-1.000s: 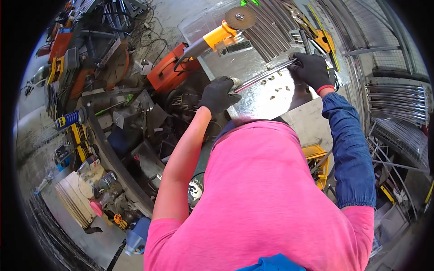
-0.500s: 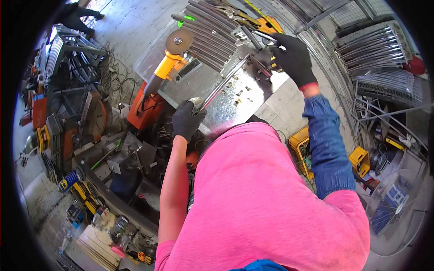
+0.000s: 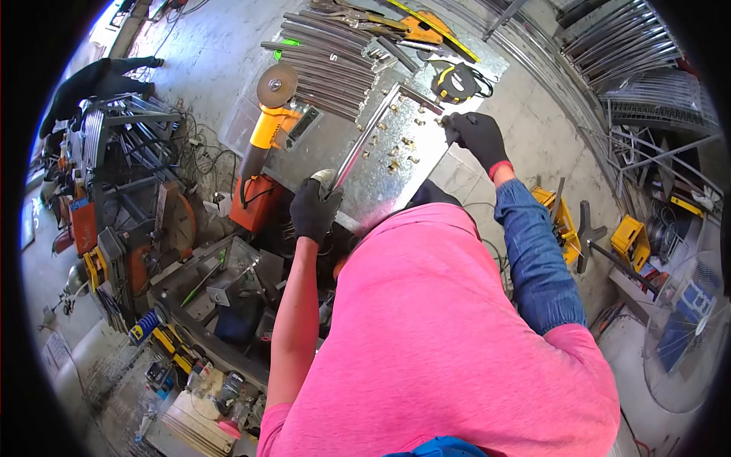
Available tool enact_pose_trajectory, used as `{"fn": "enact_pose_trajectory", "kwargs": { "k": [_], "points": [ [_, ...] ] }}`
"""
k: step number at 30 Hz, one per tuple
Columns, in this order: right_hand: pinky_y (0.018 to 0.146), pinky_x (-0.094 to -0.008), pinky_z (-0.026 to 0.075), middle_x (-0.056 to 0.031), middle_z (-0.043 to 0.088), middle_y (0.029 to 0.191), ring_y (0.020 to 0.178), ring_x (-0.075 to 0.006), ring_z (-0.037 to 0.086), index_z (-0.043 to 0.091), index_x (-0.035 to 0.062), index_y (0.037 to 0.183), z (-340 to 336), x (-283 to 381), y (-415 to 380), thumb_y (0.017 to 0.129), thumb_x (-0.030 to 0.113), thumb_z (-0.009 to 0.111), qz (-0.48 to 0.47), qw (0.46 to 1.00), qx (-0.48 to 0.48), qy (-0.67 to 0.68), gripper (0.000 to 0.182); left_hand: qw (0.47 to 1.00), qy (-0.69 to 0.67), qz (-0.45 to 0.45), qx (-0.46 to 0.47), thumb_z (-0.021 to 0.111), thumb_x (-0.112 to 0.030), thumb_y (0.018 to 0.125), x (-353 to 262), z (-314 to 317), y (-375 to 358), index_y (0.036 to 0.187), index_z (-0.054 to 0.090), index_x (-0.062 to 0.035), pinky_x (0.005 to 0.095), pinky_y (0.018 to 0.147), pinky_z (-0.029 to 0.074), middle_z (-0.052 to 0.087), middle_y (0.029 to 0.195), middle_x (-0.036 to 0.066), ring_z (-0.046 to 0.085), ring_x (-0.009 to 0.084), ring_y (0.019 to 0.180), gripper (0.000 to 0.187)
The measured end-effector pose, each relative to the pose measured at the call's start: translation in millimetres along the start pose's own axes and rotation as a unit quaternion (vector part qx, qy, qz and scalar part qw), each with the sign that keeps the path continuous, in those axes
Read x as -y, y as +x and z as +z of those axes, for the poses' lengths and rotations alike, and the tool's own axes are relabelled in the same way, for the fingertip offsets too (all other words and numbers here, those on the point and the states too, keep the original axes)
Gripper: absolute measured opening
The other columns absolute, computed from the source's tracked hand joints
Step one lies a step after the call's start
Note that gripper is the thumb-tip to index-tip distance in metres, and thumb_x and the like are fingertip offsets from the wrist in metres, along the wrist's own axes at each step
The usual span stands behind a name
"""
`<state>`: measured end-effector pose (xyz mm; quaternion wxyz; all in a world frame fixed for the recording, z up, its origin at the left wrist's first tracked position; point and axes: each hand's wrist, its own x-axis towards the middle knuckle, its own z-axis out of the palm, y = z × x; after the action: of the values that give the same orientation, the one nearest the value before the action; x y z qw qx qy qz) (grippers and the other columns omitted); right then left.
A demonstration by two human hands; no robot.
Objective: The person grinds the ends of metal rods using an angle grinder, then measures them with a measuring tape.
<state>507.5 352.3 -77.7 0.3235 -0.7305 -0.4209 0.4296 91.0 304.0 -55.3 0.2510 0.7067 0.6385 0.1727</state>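
Observation:
My left hand point(image 3: 314, 212), in a black glove, is closed around the near end of a shiny metal tube point(image 3: 367, 137) lying across the metal tabletop point(image 3: 381, 186). A rounded silvery piece point(image 3: 325, 177) shows at its fingertips. The tube's far end meets a dark reddish bar point(image 3: 420, 99) set at an angle. At the table's right edge, my right hand point(image 3: 476, 139), also black-gloved, has its fingers pinched together near the end of that bar. What they hold, if anything, is hidden. Beyond it lies a black and yellow tape measure point(image 3: 455, 81). Several small brassy pieces point(image 3: 394, 164) dot the tabletop.
A yellow angle grinder point(image 3: 266, 126) with its disc upward stands left of the tabletop, near an orange box point(image 3: 255, 202). Dark tubes point(image 3: 327, 68) lie along the far side. Yellow crates point(image 3: 630, 240) and a fan point(image 3: 689, 327) stand right. Another person point(image 3: 95, 87) is at upper left.
My right hand has come down from over the tape measure to the table's right edge, leaving the tape measure in plain sight. My left hand stays on the tube. The view has shifted slightly.

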Motion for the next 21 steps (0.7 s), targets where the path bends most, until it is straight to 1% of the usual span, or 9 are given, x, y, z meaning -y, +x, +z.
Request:
{"fn": "enact_pose_trajectory", "kwargs": {
  "k": [2, 3, 5, 7, 8, 10, 14, 19, 21],
  "points": [
    [0.063, -0.0352, 0.052, -0.0075, 0.075, 0.069, 0.061, -0.0178, 0.068, 0.083, 0.0049, 0.085, 3, 7, 10, 0.102, 0.043, 0.071, 0.04, 0.998, 0.021, -0.037, 0.043, 1.0, -0.011, 0.002, -0.009, 0.084, -0.034, 0.088, 0, 2, -2, 0.128, 0.077, -0.0158, 0.0464, 0.092, 0.059, 0.076, 0.119, 0.012, 0.074, 0.0368, 0.108, 0.045],
    [0.059, -0.0337, 0.05, -0.0062, 0.073, 0.065, 0.057, -0.0157, 0.066, 0.083, 0.0055, 0.082, 3, 11, 13, 0.1, 0.041, 0.074, 0.048, 0.998, 0.025, -0.024, 0.041, 1.0, 0.0, 0.005, -0.014, 0.084, -0.034, 0.088, 0, 2, -2, 0.128, 0.077, -0.016, 0.0464, 0.092, 0.06, 0.076, 0.118, 0.012, 0.074, 0.0364, 0.108, 0.045],
    [0.058, -0.0329, 0.049, -0.0053, 0.073, 0.065, 0.057, -0.0141, 0.065, 0.083, 0.0058, 0.081, -1, 16, 11, 0.099, 0.041, 0.075, 0.058, 0.998, 0.036, -0.014, 0.04, 1.0, 0.01, 0.006, -0.022, 0.084, -0.034, 0.088, -1, 4, -2, 0.127, 0.077, -0.0162, 0.0463, 0.091, 0.06, 0.076, 0.117, 0.012, 0.074, 0.0361, 0.107, 0.044],
    [0.054, -0.0316, 0.046, -0.0027, 0.071, 0.064, 0.055, -0.011, 0.062, 0.083, 0.0064, 0.078, 0, 19, 10, 0.097, 0.04, 0.08, 0.074, 0.996, 0.039, -0.012, 0.039, 0.997, 0.044, 0.027, -0.062, 0.085, -0.03, 0.088, -2, 8, -6, 0.125, 0.078, -0.0163, 0.044, 0.089, 0.06, 0.076, 0.113, 0.012, 0.075, 0.0354, 0.102, 0.04],
    [0.054, -0.0316, 0.046, -0.0027, 0.071, 0.064, 0.055, -0.011, 0.062, 0.083, 0.0064, 0.078, 1, 21, 10, 0.097, 0.04, 0.08, 0.072, 0.996, 0.041, -0.016, 0.039, 0.997, 0.042, 0.024, -0.065, 0.085, -0.03, 0.088, -2, 10, -7, 0.125, 0.078, -0.0163, 0.044, 0.089, 0.06, 0.076, 0.113, 0.012, 0.075, 0.0354, 0.102, 0.04],
    [0.053, -0.0316, 0.045, -0.0026, 0.071, 0.063, 0.054, -0.0108, 0.062, 0.083, 0.0065, 0.078, 1, 17, 13, 0.098, 0.041, 0.08, 0.069, 0.997, 0.033, -0.025, 0.04, 0.989, 0.063, 0.062, -0.118, 0.084, -0.032, 0.088, -2, 16, -8, 0.124, 0.078, -0.0156, 0.0463, 0.086, 0.06, 0.075, 0.109, 0.013, 0.074, 0.0368, 0.099, 0.039],
    [0.052, -0.0318, 0.045, -0.0028, 0.07, 0.063, 0.053, -0.0114, 0.061, 0.083, 0.0061, 0.078, 2, 19, 13, 0.096, 0.04, 0.081, 0.085, 0.995, 0.034, -0.025, 0.039, 0.988, 0.094, 0.046, -0.115, 0.084, -0.034, 0.088, -2, 21, -7, 0.122, 0.077, -0.0147, 0.048, 0.083, 0.059, 0.074, 0.105, 0.014, 0.073, 0.0381, 0.096, 0.04],
    [0.049, -0.0322, 0.046, -0.0042, 0.07, 0.062, 0.05, -0.0133, 0.062, 0.084, 0.0052, 0.078, 4, 23, 16, 0.092, 0.041, 0.085, 0.099, 0.993, 0.017, -0.066, 0.038, 0.983, 0.112, 0.057, -0.13, 0.083, -0.037, 0.089, 0, 24, -8, 0.121, 0.077, -0.0138, 0.0495, 0.079, 0.057, 0.073, 0.102, 0.014, 0.071, 0.0384, 0.093, 0.04],
    [0.049, -0.032, 0.046, -0.0046, 0.07, 0.062, 0.05, -0.0136, 0.063, 0.084, 0.0049, 0.078, 4, 23, 17, 0.091, 0.041, 0.085, 0.098, 0.993, 0.018, -0.055, 0.038, 0.982, 0.108, 0.066, -0.14, 0.083, -0.038, 0.09, 0, 24, -7, 0.121, 0.077, -0.0137, 0.0497, 0.078, 0.057, 0.073, 0.101, 0.015, 0.071, 0.0386, 0.092, 0.04]
  ]
}}
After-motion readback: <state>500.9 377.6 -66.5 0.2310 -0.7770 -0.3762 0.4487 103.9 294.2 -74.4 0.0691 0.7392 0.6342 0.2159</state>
